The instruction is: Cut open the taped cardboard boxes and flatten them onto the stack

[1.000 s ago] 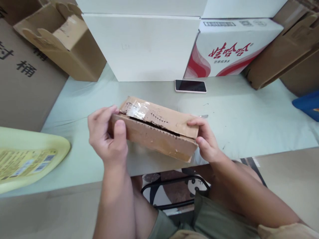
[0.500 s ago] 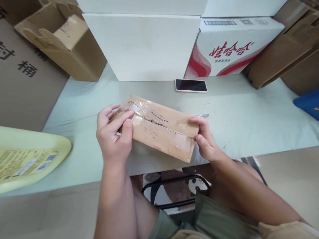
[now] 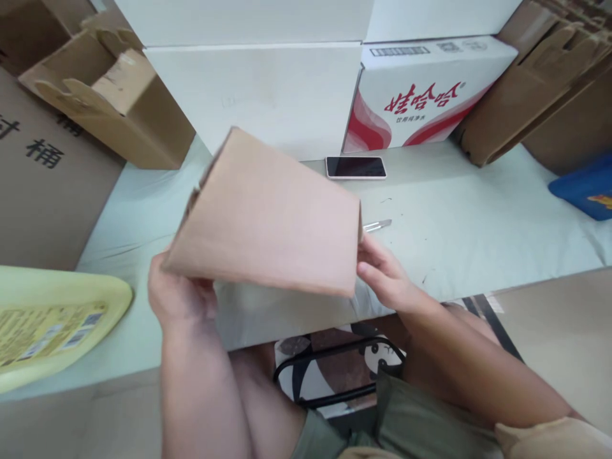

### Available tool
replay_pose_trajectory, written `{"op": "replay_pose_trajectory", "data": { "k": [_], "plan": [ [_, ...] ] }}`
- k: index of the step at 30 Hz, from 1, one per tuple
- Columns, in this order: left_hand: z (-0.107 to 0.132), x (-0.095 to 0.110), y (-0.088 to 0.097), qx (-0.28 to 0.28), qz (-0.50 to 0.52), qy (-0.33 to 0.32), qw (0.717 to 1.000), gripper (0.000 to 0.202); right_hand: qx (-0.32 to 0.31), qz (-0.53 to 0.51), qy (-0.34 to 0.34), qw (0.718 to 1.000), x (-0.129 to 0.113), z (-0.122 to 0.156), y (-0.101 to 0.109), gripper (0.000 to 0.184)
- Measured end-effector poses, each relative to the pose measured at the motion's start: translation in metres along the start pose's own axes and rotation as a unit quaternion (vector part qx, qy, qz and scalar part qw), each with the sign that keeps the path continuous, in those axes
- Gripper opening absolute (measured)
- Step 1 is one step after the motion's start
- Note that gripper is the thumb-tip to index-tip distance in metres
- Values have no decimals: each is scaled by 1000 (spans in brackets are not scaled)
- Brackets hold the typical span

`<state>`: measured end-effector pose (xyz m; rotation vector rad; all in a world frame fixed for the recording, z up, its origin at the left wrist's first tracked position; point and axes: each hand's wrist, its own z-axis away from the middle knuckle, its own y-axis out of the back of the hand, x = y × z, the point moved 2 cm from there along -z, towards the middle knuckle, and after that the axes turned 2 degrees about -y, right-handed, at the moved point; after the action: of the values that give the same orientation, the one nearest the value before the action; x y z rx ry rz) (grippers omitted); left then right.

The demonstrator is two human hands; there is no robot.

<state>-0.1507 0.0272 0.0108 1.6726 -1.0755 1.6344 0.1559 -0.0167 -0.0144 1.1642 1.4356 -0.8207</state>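
A brown cardboard box (image 3: 275,213) is held up tilted over the cloth-covered table, a plain side facing me. My left hand (image 3: 179,290) grips its lower left end, with most of the fingers hidden behind the cardboard. At the right end, my right hand (image 3: 382,271) is closed on the edge, the thumb showing in front. Just beyond the right hand a small metal blade-like tool (image 3: 377,225) lies on the cloth, partly covered by the box. Farther back lies a phone (image 3: 356,167), screen up.
White cartons (image 3: 282,95) and a red-and-white carton (image 3: 421,102) stand along the back. An open brown box (image 3: 138,108) is at the left rear, a yellow-green bottle (image 3: 62,319) at the near left. Brown cartons (image 3: 521,95) and a blue object (image 3: 583,191) sit at right.
The box has been turned over and raised: its taped, seamed face no longer shows, and a plain side does. My left hand has shifted left and down under its end.
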Motion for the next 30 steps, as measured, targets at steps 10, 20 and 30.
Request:
{"op": "replay_pose_trajectory", "data": {
  "k": [10,20,30],
  "plan": [
    [28,-13,-24,-285,-89,242,923,89,-41,198,110,973,-9,-5,5,78],
    [40,-10,-21,-413,-160,399,803,72,68,157,206,963,-36,0,15,36],
    [9,-21,-16,-95,-120,93,984,44,-28,155,220,963,-34,-2,-12,12]
  ]
}}
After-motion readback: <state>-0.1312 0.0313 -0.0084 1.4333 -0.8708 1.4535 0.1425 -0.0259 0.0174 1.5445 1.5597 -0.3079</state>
